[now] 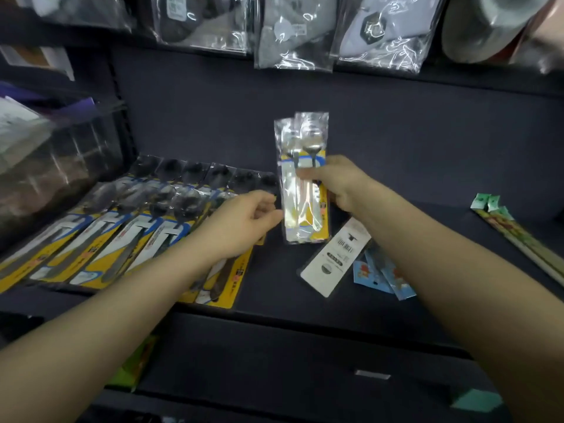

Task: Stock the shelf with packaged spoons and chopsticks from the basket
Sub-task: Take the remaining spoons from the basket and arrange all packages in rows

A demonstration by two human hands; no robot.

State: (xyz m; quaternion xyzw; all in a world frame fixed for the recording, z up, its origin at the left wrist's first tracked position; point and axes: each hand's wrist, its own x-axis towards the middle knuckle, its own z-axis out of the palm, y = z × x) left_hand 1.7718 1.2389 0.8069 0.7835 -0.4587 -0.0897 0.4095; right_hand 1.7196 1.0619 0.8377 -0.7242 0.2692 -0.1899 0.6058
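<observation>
My right hand [338, 181] grips two clear spoon packs [300, 181] with yellow and blue cards, held upright above the dark shelf [396, 166]. My left hand [244, 221] sits just left of the packs, fingers curled near their lower edge; whether it touches them I cannot tell. A row of several matching spoon packs [100, 236] lies flat on the shelf's left part, under my left wrist. A white-backed pack [335, 257] lies face down below my right hand. Long chopstick packs [518, 236] rest at the right. No basket is in view.
Blue printed packets [384, 276] lie beside the white-backed pack. Bagged goods [293, 35] hang along the top above the shelf. A clear plastic box [52, 160] stands at the left end. The shelf's front edge [274, 319] runs below the packs.
</observation>
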